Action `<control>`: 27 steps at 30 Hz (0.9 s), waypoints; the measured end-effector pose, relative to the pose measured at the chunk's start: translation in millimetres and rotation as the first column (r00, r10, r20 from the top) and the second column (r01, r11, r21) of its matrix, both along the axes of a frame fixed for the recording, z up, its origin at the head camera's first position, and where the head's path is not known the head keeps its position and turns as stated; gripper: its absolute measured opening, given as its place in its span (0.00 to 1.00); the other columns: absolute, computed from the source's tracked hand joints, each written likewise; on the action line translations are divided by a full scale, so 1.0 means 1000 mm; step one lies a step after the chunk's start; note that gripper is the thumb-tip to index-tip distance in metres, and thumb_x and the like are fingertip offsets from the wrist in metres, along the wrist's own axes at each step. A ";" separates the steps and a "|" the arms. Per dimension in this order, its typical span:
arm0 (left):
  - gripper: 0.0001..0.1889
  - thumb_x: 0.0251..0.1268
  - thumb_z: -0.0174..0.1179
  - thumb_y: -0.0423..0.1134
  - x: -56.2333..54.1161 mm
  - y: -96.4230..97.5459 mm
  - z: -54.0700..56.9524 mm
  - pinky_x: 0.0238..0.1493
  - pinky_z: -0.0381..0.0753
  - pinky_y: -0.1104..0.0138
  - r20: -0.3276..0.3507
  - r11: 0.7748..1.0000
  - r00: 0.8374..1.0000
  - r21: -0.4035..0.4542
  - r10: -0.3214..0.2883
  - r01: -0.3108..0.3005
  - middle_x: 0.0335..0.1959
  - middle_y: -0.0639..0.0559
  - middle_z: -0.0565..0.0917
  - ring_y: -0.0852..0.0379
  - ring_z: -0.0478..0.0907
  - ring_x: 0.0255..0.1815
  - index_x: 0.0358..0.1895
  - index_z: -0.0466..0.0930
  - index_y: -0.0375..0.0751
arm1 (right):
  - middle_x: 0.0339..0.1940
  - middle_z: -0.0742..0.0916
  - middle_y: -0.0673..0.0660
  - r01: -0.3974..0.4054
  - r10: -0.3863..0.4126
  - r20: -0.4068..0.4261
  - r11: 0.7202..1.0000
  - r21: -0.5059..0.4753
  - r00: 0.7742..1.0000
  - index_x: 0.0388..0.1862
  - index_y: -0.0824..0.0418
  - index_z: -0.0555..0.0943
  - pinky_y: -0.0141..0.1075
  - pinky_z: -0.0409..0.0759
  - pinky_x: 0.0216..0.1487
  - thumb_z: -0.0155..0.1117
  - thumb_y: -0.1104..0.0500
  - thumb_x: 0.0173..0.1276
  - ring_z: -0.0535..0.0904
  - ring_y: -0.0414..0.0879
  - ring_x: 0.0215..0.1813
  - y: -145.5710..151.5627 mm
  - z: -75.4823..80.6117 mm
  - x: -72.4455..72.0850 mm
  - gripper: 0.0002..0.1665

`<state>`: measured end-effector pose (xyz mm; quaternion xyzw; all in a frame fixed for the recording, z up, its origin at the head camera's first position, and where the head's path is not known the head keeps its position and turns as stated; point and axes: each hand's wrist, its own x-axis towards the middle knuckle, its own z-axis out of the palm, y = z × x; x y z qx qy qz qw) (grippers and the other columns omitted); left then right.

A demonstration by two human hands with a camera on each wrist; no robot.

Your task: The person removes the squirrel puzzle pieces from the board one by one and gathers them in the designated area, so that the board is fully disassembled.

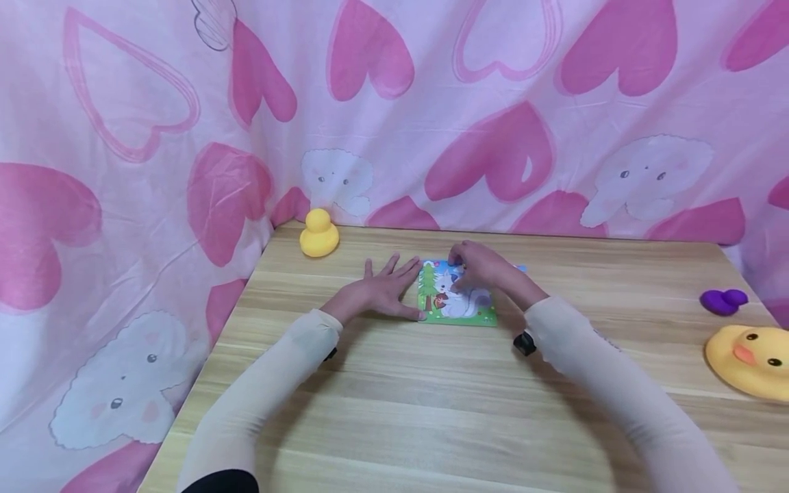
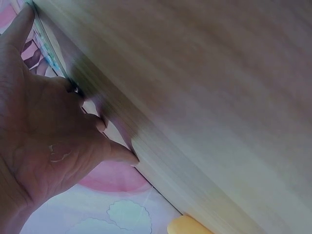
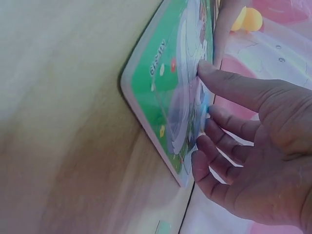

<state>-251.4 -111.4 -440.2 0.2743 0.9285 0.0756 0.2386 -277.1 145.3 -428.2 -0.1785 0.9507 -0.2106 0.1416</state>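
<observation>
A flat, square picture board [image 1: 462,308] lies on the table, showing a white bushy-tailed animal and a tree on green. My left hand [image 1: 385,291] is spread flat on the table at its left side, thumb at the lower left corner and a fingertip near the upper left one. Over the upper part of the board, my right hand [image 1: 483,267] is arched with thumb and fingertips on the picture. In the right wrist view, the right thumb [image 3: 229,85] and fingers stand apart on the board's surface [image 3: 146,85]; a blue bit shows by the index fingertip.
On the wooden table [image 1: 394,418] a yellow duck [image 1: 318,234] stands at the back left. A small purple duck [image 1: 721,301] and a larger yellow duck [image 1: 748,363] sit at the right. A blue edge [image 1: 521,268] peeks out behind my right wrist. Pink heart-patterned cloth [image 1: 394,137] hangs behind.
</observation>
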 end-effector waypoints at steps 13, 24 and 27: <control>0.62 0.62 0.56 0.81 0.001 0.001 0.001 0.78 0.24 0.23 -0.006 1.000 1.000 -0.008 0.005 -0.006 0.90 0.63 0.30 0.43 0.22 0.90 0.88 0.30 0.60 | 0.57 0.83 0.61 -0.046 0.043 -0.032 0.992 -0.118 0.999 0.63 0.63 0.78 0.53 0.82 0.67 0.80 0.65 0.63 0.80 0.56 0.59 0.010 -0.008 0.002 0.31; 0.62 0.63 0.57 0.79 0.000 0.000 0.002 0.77 0.22 0.23 0.004 1.000 1.000 0.019 0.000 0.000 0.90 0.61 0.31 0.42 0.23 0.90 0.88 0.31 0.57 | 0.56 0.87 0.59 -0.106 0.116 0.049 0.980 -0.170 0.992 0.59 0.58 0.81 0.52 0.84 0.64 0.78 0.67 0.63 0.82 0.55 0.57 0.020 -0.004 -0.012 0.26; 0.62 0.63 0.57 0.79 0.000 0.000 0.001 0.77 0.22 0.23 0.003 1.000 1.000 0.020 0.003 -0.003 0.90 0.61 0.31 0.42 0.23 0.91 0.88 0.30 0.58 | 0.57 0.87 0.59 -0.104 0.115 0.059 0.982 -0.158 0.992 0.60 0.58 0.82 0.53 0.83 0.65 0.78 0.66 0.63 0.82 0.56 0.58 0.020 -0.003 -0.014 0.26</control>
